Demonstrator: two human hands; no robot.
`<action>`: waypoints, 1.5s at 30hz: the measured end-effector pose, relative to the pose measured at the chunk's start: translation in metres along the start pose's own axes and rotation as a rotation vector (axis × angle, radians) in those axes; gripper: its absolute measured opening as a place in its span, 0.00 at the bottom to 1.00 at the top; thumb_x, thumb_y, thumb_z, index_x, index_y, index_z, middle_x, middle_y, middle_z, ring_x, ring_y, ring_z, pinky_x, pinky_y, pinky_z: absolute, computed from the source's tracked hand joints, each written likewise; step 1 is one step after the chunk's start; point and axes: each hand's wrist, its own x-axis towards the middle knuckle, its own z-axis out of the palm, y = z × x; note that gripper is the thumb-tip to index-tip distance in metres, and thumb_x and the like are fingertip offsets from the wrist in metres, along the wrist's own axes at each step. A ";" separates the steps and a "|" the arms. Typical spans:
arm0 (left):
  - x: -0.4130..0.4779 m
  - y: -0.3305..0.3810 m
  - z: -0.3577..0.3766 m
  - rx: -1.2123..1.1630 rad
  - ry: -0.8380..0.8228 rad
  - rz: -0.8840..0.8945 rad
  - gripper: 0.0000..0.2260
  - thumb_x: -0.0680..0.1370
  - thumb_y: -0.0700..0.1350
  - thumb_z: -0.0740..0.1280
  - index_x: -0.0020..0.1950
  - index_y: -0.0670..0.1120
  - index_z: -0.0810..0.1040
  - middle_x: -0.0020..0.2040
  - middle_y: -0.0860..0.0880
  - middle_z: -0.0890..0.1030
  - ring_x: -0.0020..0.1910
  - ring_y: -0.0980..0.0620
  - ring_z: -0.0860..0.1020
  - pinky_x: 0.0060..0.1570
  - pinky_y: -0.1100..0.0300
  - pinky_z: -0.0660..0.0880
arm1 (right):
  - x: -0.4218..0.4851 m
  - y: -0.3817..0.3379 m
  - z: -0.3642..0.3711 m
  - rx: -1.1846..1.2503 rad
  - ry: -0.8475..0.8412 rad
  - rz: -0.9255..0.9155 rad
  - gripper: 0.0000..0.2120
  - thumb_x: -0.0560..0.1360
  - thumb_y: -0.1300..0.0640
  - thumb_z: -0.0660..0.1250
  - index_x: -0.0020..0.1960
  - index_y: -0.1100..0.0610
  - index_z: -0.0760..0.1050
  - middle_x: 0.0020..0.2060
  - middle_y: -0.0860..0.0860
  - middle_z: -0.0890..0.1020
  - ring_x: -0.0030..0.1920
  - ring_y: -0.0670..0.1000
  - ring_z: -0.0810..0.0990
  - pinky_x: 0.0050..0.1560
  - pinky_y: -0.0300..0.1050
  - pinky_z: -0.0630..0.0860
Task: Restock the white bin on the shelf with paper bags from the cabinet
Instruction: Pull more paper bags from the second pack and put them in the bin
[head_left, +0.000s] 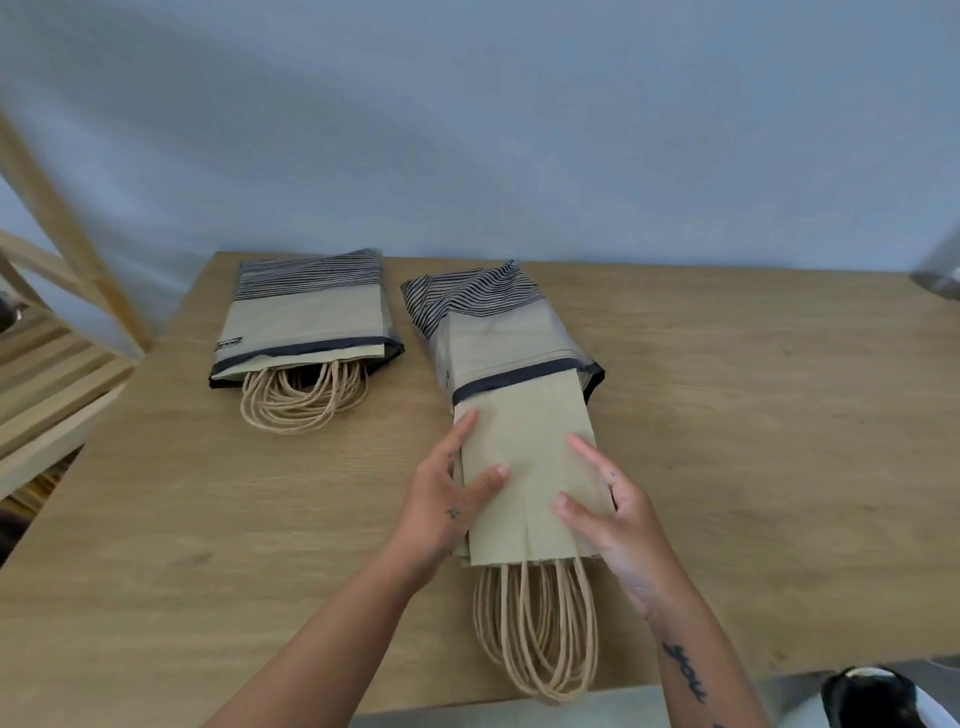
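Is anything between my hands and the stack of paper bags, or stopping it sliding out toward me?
Nothing visible: the left hand and right hand hold the stack of paper bags; only the plastic wrapper sleeves its far end.

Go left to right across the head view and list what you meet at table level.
In order: wooden shelf → wrapped pack of bags → left hand → stack of paper bags → right hand.

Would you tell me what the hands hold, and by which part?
The stack of paper bags: left hand grips its left edge, right hand its right edge.
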 end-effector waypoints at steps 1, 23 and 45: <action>-0.005 0.000 -0.001 -0.008 -0.013 -0.006 0.31 0.74 0.39 0.69 0.73 0.52 0.62 0.58 0.64 0.69 0.54 0.66 0.74 0.55 0.68 0.76 | -0.005 0.001 0.002 0.025 0.013 0.004 0.27 0.70 0.64 0.71 0.62 0.42 0.71 0.61 0.39 0.75 0.59 0.37 0.76 0.58 0.36 0.75; -0.081 0.006 -0.115 -0.117 -0.058 -0.057 0.29 0.70 0.33 0.71 0.65 0.57 0.70 0.55 0.62 0.75 0.46 0.63 0.80 0.39 0.67 0.78 | -0.074 -0.007 0.125 0.130 -0.005 0.056 0.25 0.71 0.69 0.67 0.61 0.46 0.71 0.56 0.48 0.80 0.53 0.46 0.82 0.52 0.43 0.79; -0.067 0.024 -0.168 0.037 0.117 -0.012 0.22 0.77 0.45 0.65 0.70 0.54 0.65 0.52 0.50 0.80 0.47 0.57 0.81 0.50 0.61 0.78 | -0.020 -0.003 0.189 -0.527 -0.200 -0.200 0.20 0.77 0.60 0.61 0.68 0.50 0.66 0.58 0.36 0.67 0.62 0.40 0.68 0.68 0.41 0.66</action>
